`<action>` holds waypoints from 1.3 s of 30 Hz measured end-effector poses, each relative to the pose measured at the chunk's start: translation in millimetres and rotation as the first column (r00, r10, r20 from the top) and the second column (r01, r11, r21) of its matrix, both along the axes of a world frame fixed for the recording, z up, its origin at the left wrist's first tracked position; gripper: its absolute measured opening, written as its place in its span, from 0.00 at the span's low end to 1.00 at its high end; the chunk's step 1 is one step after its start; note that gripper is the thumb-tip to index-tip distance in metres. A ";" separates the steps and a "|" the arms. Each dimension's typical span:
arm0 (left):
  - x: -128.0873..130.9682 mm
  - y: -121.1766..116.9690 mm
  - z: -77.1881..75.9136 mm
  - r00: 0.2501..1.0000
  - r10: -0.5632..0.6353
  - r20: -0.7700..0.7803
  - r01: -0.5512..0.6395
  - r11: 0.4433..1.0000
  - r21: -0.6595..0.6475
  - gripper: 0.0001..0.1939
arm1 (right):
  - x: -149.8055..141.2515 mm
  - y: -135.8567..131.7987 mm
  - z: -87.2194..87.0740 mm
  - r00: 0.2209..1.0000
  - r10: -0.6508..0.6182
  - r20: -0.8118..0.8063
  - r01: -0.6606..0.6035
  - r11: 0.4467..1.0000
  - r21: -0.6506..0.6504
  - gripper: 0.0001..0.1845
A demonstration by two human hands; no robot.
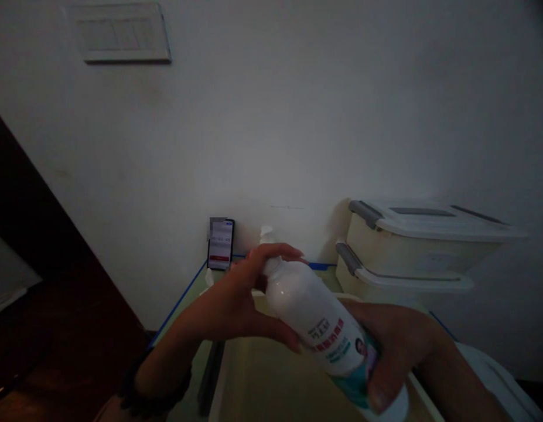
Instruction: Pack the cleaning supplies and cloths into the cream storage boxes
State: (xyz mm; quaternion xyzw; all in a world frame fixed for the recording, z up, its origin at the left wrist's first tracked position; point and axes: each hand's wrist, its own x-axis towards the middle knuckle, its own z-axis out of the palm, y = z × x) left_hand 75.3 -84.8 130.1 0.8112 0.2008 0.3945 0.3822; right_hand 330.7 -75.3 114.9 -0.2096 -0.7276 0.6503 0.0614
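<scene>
A white bottle (300,302) with a teal band near its base and red and dark print tilts across the front middle, its neck up and to the left. My right hand (400,346) wraps round its lower part, the thumb across the label. Round the neck and shoulder curves my left hand (238,305), fingers over the top and thumb along the near side. A white nozzle-like piece (266,233) shows just above the left fingers; whether it belongs to this bottle I cannot tell. Beneath both hands is an open cream bin (218,381).
A phone (221,245) leans upright against the wall at the table's back. Two lidded storage boxes (412,252) with grey latches are stacked at the right. Blue tape (183,299) runs along the table's left edge. A small white object (209,277) sits near the phone.
</scene>
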 end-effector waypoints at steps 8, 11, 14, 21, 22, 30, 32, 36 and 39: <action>-7.9 -0.9 2.1 0.980 0.017 -0.200 -0.046 0.989 -0.138 0.47 | -0.8 0.9 3.7 0.997 -0.028 0.069 0.017 0.987 0.161 0.38; -9.4 -1.6 4.8 0.941 0.087 -0.326 -0.139 0.980 -0.141 0.48 | 0.5 2.6 2.5 0.993 -0.034 0.117 0.018 0.991 0.136 0.39; -10.4 -2.3 9.4 0.871 0.205 -0.446 -0.246 0.969 -0.035 0.48 | 2.2 4.2 2.1 0.985 -0.031 0.170 0.010 0.992 0.124 0.38; -17.4 0.8 14.9 0.891 0.237 -0.389 -0.255 0.967 0.004 0.23 | 0.6 3.5 6.1 0.993 -0.047 0.111 0.038 0.996 0.075 0.36; -17.2 1.8 14.3 0.895 0.250 -0.369 -0.272 0.962 -0.006 0.23 | 0.1 3.4 5.8 0.993 -0.045 0.107 0.038 0.997 0.070 0.36; -6.7 3.1 14.2 0.825 0.391 -0.407 -0.348 0.920 0.180 0.20 | -2.7 3.4 3.2 0.986 -0.021 0.168 -0.003 0.990 0.143 0.33; -6.6 2.8 15.1 0.827 0.384 -0.411 -0.329 0.923 0.200 0.19 | -2.9 3.3 3.0 0.985 -0.024 0.170 -0.003 0.987 0.158 0.34; -12.1 4.0 15.6 0.823 0.357 -0.443 -0.312 0.934 0.174 0.18 | -3.5 3.1 3.1 0.978 -0.031 0.206 -0.003 0.987 0.162 0.35; -20.3 5.6 16.1 0.834 0.251 -0.491 -0.239 0.967 0.089 0.17 | -4.7 2.7 3.7 0.961 -0.066 0.267 0.000 0.970 0.241 0.35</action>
